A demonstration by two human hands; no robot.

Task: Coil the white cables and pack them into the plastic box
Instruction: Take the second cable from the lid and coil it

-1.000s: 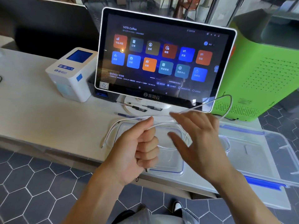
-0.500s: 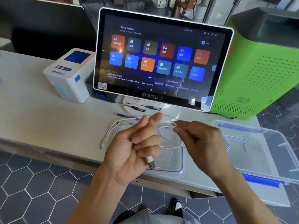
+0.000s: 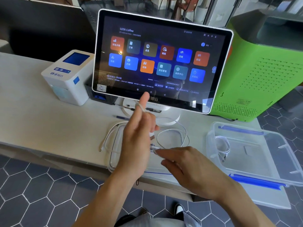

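Observation:
My left hand (image 3: pixel 136 141) is over the table's front edge with its index finger pointing up. A white cable (image 3: pixel 184 136) is wrapped once around that finger, and its USB plug sticks out by the curled fingers. The cable runs in a loose loop to my right hand (image 3: pixel 188 166), whose fingertips pinch it just below the left hand. A second white cable (image 3: pixel 109 135) lies loose on the table to the left. The clear plastic box (image 3: pixel 211 128) with blue clips stands at the right and holds one coiled cable (image 3: pixel 223 147).
A clear lid (image 3: pixel 113 163) with a blue seal lies flat under my hands. Behind it stands a touchscreen terminal (image 3: pixel 157 59) on a round white base. A white receipt printer (image 3: pixel 68 76) is at the left and a green machine (image 3: pixel 262 71) at the right. The table edge is close to me.
My left index finger has risen and the cable now loops around it. My right hand has dropped lower and nearer to me, still pinching the cable.

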